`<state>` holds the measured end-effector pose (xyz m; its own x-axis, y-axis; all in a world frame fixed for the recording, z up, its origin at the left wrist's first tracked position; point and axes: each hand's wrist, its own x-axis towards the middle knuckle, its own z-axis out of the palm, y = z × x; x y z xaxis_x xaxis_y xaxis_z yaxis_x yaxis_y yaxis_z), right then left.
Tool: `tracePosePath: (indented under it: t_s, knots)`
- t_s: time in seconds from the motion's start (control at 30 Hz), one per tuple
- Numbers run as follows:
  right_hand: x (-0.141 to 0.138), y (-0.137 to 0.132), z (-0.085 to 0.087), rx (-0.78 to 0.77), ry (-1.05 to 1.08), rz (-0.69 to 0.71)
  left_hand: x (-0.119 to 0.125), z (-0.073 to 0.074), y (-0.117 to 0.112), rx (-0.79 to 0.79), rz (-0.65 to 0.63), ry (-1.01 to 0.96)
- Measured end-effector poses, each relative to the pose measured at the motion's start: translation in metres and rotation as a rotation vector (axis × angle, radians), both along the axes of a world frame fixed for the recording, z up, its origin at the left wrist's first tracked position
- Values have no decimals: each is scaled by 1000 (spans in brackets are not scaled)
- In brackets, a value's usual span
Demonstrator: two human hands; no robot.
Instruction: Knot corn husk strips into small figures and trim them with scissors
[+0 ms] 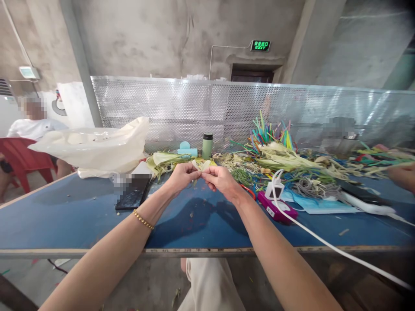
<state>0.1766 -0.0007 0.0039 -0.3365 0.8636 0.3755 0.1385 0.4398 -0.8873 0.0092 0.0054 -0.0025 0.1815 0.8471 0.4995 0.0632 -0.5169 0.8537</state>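
Observation:
Above the blue table [194, 235], my left hand [184, 176] and my right hand [221, 179] meet with their fingertips nearly touching. Both are pinched on a small piece of pale corn husk [205, 164], whose tips stick up between them. The fingers hide most of that piece. Behind my left hand lies a bundle of greenish-yellow husks [164, 160]. A larger heap of husks [279, 156] is to the right of my right hand, with bright coloured strips [267, 134] standing behind it.
A green flask [207, 146] stands against the perforated metal screen [168, 103]. On the left are a dark phone [132, 192] and a big plastic bag [97, 149]. To the right, a white cable [324, 242] runs from a purple power strip [277, 208]. Another person's hand [403, 177] is at the right edge.

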Motion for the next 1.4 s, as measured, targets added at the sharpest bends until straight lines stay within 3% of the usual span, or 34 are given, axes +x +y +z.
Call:
tracePosePath:
  t_s: [0.33, 0.6, 0.8, 1.03, 1.1, 1.27, 1.4]
  knots:
    - [-3, 3, -1, 30, 32, 20, 8, 4, -13, -102, -29, -120]
    - [-1, 4, -2, 32, 35, 17, 4, 0, -6, -117, -37, -127]
    - [2, 7, 1, 73, 35, -89, 0, -2, 2, -84, -211, -129]
    - [3, 10, 1, 176, 92, -163, -1, 4, -7, -195, -403, -86]
    - [3, 9, 1, 199, 64, -176, -1, 5, -8, -178, -357, -86]
    - [0, 13, -4, 272, -20, -212, 3, 0, -3, -128, -98, -44]
    - [-3, 18, -9, 308, -96, -257, 5, -1, -3, -136, -100, -74]
